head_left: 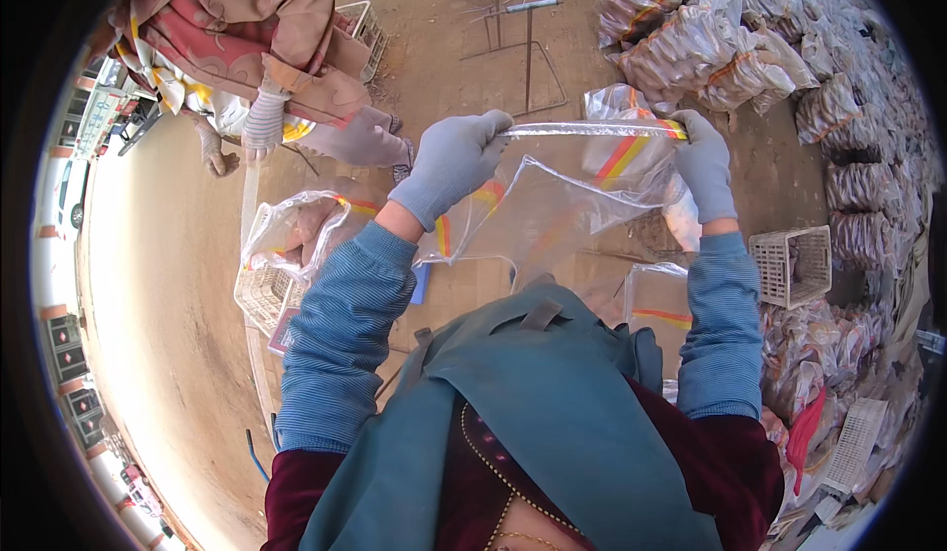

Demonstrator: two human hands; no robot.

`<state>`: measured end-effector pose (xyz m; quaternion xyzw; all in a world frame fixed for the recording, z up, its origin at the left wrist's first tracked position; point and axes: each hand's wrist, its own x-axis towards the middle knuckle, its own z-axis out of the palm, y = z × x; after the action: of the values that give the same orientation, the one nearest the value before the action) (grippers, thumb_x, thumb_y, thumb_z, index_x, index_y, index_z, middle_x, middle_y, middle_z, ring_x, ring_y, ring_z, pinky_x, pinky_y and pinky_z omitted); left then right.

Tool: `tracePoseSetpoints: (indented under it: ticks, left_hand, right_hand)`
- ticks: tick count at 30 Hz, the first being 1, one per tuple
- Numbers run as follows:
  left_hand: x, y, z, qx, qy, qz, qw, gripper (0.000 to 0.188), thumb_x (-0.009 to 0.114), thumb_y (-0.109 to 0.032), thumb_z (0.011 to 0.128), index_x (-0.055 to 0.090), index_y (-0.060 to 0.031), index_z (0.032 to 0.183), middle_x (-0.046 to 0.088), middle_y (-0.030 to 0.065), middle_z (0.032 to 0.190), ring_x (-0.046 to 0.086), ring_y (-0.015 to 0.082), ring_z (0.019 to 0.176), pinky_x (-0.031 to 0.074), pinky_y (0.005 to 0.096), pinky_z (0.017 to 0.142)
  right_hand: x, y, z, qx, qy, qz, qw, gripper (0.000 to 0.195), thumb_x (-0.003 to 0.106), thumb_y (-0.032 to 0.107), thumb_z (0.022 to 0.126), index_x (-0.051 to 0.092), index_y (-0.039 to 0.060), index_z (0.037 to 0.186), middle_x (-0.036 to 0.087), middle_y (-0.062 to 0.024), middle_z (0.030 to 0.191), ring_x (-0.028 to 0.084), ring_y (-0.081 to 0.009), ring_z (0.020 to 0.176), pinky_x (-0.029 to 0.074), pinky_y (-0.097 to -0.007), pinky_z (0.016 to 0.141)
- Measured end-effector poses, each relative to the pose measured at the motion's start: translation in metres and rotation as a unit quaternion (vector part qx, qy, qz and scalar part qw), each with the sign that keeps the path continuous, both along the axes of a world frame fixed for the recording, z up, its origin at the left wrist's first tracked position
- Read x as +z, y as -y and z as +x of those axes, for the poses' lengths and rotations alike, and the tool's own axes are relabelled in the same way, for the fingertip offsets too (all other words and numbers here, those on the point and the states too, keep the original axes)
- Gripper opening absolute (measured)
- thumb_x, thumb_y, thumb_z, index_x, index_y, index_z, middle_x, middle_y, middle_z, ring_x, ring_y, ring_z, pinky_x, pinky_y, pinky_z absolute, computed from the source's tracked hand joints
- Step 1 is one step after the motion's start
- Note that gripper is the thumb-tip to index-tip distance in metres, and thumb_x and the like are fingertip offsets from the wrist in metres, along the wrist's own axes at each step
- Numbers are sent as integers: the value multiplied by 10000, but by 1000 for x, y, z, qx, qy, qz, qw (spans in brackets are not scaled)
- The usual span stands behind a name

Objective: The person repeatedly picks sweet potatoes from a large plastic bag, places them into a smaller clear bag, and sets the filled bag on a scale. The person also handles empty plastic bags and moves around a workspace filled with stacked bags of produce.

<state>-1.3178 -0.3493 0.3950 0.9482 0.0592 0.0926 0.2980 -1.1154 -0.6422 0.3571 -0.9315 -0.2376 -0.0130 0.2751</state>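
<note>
Stretched between my two gloved hands is the hemmed mouth of a clear plastic bag (551, 211) with red and yellow stripes. My left hand (455, 166) grips one end of the hem, and my right hand (703, 162) grips the other at a striped corner. The hem is pulled nearly straight, and the thin sheet hangs below it. Left of my left forearm, an open clear bag (296, 233) with reddish tubers, perhaps sweet potatoes, sits at a white plastic crate (263, 292). Another clear striped bag (658, 303) hangs near my right forearm.
A co-worker (244, 48) bends over at the upper left, near a crate (366, 40). Metal stands (529, 55) rise ahead. Filled bags (688, 40) are heaped along the right, with a white crate (792, 266) beside them. A blue metal handle (257, 455) sticks up at lower left.
</note>
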Motion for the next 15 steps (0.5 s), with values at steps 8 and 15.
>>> tracePoseSetpoints:
  ticks: [8,15]
  left_hand:
    - [-11,-4,123,-120,-30,-138,983,215,591,-196,899,637,-98,1085,667,143,830,655,326,748,515,373,665]
    - [-7,-59,280,-178,63,-152,970,232,590,-179,898,635,-88,1107,679,162,914,664,342,845,523,377,742]
  right_hand:
    - [73,-4,110,-56,134,110,983,357,516,-101,831,622,3,1156,674,-73,1050,624,-125,982,475,-248,892]
    - [152,-40,171,-77,231,153,958,382,533,-125,817,597,-32,1182,656,-103,1109,617,-163,1029,467,-268,931]
